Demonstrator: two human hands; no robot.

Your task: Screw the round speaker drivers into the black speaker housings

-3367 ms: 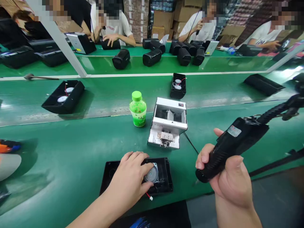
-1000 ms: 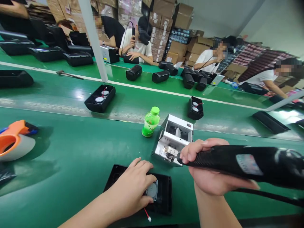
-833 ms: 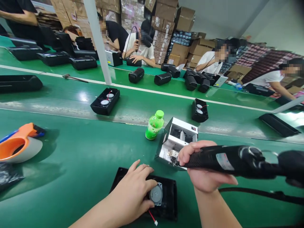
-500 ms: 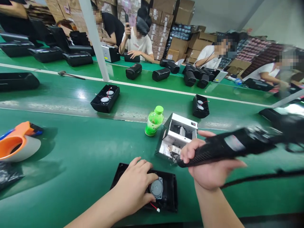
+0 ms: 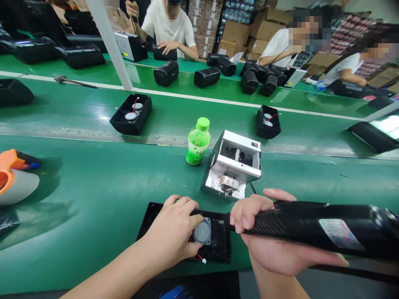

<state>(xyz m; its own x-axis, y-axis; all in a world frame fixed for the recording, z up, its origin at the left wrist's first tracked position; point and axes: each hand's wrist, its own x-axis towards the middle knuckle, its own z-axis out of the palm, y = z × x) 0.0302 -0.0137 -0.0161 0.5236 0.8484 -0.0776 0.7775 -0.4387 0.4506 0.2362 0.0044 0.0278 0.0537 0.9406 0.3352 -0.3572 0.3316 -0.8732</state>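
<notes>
One black tool (image 5: 307, 224) points left, long axis crosswise

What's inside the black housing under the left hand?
Inside the black housing: a round grey speaker; red wire and white connector at the near edge. The left hand covers its middle; what lies beneath hand and speaker is hidden.

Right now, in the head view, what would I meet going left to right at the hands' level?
Dark shiny bundle, left hand, round speaker, right hand. The black power tool and black casing overlap these, so their places are unclear.
</notes>
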